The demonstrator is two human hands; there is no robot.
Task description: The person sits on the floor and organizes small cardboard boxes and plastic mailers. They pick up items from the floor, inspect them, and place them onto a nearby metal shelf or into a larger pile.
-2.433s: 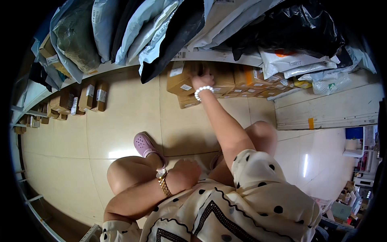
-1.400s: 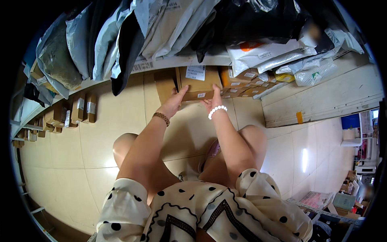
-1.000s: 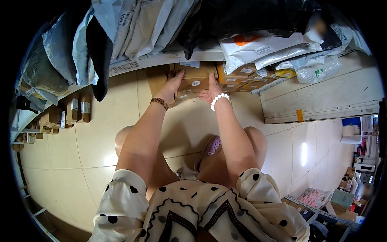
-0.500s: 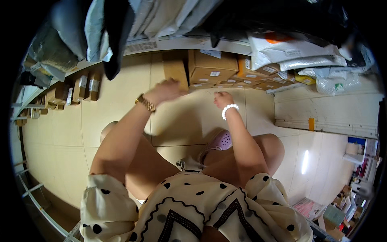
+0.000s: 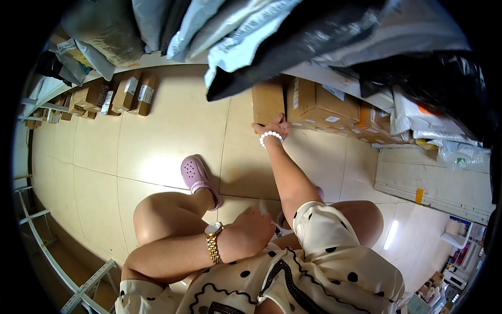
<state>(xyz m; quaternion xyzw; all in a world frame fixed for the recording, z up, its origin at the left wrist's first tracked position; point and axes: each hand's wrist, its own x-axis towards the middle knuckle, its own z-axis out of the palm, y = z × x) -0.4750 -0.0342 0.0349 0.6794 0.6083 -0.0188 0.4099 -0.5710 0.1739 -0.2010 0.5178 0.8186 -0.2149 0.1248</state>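
Observation:
My right hand (image 5: 273,128), with a white bead bracelet, is at the near end of a narrow brown cardboard box (image 5: 268,104) on the floor. Its thumb and fingers span the box's width and grip its sides. The box's far part is hidden under hanging grey and black mailing bags. My left hand (image 5: 248,233), below a gold wristwatch (image 5: 213,228), is drawn in close to my body. Its fingers are curled in and partly hidden, so I cannot make out what they hold, if anything.
A larger cardboard box (image 5: 327,107) and several smaller ones stand right of the narrow box. More small boxes (image 5: 144,94) line the left. Plastic mailing bags (image 5: 293,47) overhang from a shelf. A white metal rack (image 5: 86,288) stands lower left. Purple clogs (image 5: 196,172) rest on the tiles.
My right hand has reached forward onto the narrow box. My left hand has pulled back toward my body. The view has shifted left, and a left clog now shows.

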